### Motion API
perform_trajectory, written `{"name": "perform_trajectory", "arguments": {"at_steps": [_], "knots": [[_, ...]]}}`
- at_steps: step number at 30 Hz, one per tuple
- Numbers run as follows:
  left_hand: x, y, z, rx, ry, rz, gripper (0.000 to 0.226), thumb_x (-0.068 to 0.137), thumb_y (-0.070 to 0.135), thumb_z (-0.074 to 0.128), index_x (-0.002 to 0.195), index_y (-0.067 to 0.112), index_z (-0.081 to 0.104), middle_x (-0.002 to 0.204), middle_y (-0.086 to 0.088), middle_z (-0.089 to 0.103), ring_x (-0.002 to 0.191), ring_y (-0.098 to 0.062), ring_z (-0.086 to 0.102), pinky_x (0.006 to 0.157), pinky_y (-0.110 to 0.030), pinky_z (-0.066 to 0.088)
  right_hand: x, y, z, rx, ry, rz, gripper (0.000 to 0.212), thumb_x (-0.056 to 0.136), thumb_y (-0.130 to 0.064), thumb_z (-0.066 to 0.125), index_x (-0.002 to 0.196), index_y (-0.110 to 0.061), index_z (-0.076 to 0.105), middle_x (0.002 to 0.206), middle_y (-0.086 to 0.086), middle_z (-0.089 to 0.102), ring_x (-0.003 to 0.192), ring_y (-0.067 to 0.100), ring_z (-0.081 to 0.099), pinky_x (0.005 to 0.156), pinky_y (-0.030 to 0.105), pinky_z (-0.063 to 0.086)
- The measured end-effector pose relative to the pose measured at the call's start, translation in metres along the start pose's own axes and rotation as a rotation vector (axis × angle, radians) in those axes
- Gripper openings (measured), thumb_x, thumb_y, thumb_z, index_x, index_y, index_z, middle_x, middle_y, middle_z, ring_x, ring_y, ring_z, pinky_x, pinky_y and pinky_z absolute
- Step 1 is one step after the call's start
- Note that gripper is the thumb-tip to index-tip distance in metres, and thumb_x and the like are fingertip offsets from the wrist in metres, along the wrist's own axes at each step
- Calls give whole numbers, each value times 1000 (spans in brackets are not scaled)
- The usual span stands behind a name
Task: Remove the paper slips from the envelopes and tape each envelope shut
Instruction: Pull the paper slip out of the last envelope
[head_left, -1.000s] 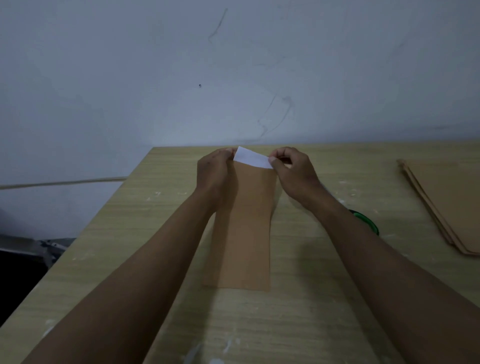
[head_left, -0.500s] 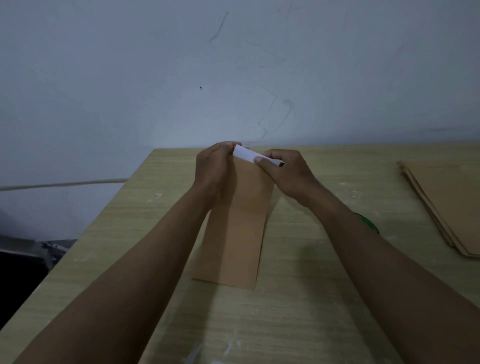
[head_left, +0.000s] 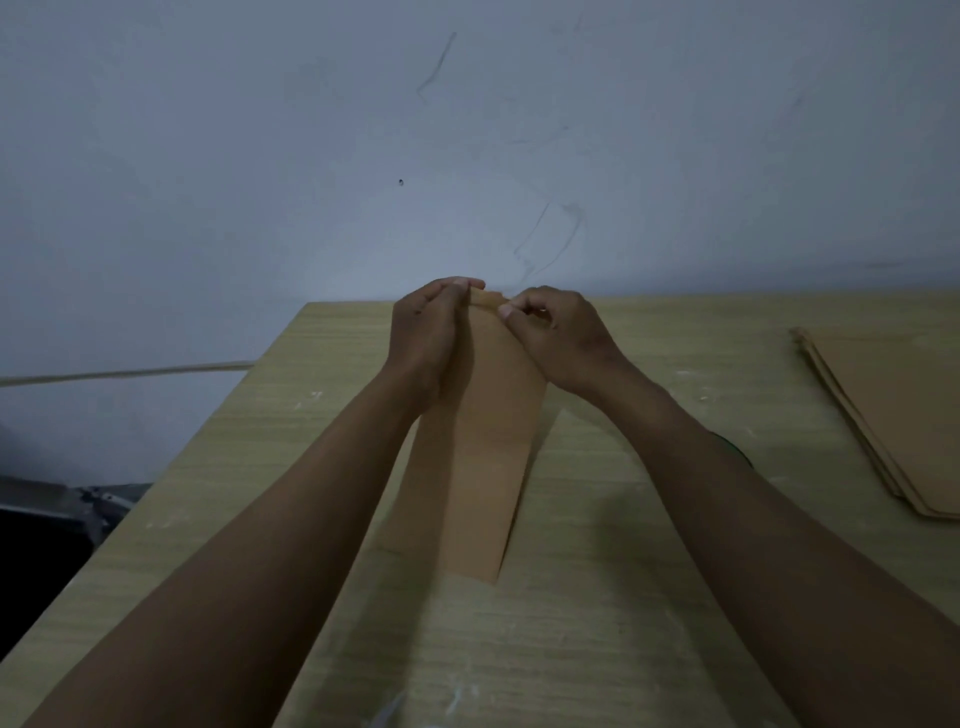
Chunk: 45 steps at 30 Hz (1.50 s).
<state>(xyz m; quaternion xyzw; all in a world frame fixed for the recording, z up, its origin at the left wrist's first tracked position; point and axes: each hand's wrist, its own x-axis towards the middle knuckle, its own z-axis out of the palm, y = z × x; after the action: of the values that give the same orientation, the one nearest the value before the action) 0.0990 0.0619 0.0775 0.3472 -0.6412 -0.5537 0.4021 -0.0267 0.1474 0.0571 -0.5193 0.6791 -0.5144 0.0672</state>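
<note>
we are pinching the top edge of the envelope (head_left: 483, 441) with the left hand (head_left: 423, 332) and right hand (head_left: 558, 338), keeping its mouth raised between them. its lower end is resting on the table (head_left: 597, 597) below our wrists, steadying it for sealing.

dim room, scuffed pale wall (head_left: 260, 156) behind light wooden table (head_left: 597, 623)

left hand (head_left: 426, 332) and right hand (head_left: 558, 338) pinching brown envelope (head_left: 488, 457) top, wooden table (head_left: 597, 597)

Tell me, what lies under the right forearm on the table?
A green object shows only as a sliver beside the right forearm; most of it is covered, so I cannot identify it. The table lies beneath.
</note>
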Motion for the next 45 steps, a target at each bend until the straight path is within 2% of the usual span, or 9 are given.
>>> {"name": "perform_trajectory", "arguments": {"at_steps": [4,11,16,22,29,33,36,39,45], "knots": [[4,5,-2,-90,35,-12,26,100,25,51,97,22,77,97,6,77,96,-13,69,81,-27,53,-4,-3,-5,73,96,30,10,85,-33,73,85,-24,69,87,-13,67,78,0,60,65,11,43],[3,-7,-4,-47,63,-18,27,100,25,51,93,23,77,107,-1,74,106,-22,66,94,-38,52,-8,-4,-8,188,-60,181,21,75,-35,83,81,-19,72,80,-10,68,73,4,61,67,24,51],[3,-10,-4,-107,89,-50,23,101,26,52,101,23,75,102,10,69,93,-8,60,81,-27,50,-12,6,-2,307,22,135,52,80,-13,76,120,-40,57,99,2,72,88,18,70,74,33,60],[0,-34,-16,339,-59,310,31,84,14,65,112,27,66,86,2,69,72,-12,64,66,-27,52,-18,22,4,72,95,79,34,80,-12,69,106,-35,66,104,-14,68,91,8,65,80,33,56],[-3,-50,-16,439,-32,407,14,79,4,70,83,17,73,83,10,71,65,-8,61,64,-24,49,-28,33,12,108,140,124,13,80,-16,74,78,-28,72,85,-17,70,85,-1,65,76,20,49],[-8,-58,-10,477,-2,440,4,81,21,78,82,17,77,77,14,71,69,-3,64,63,-16,49,-34,30,18,34,229,109,9,88,-26,68,95,-21,67,94,-12,68,86,6,61,73,23,46],[-11,-67,-6,521,22,479,5,84,19,75,88,17,76,76,13,69,73,-6,63,66,-18,48,-38,34,25,-172,164,87,25,93,-30,57,115,-26,67,114,-6,69,107,15,59,91,33,47],[-13,-75,-7,594,-5,544,22,84,10,69,105,14,74,80,6,69,72,-6,61,69,-17,44,-42,43,28,-447,121,21,24,92,-32,54,106,-28,72,102,-2,68,104,23,57,93,44,42],[-19,-88,-9,753,-133,566,21,89,7,63,104,10,77,90,-7,70,78,-21,63,70,-24,42,-50,51,27,-530,12,41,31,92,-17,50,113,-26,71,108,-1,66,111,23,52,96,43,36]]}}
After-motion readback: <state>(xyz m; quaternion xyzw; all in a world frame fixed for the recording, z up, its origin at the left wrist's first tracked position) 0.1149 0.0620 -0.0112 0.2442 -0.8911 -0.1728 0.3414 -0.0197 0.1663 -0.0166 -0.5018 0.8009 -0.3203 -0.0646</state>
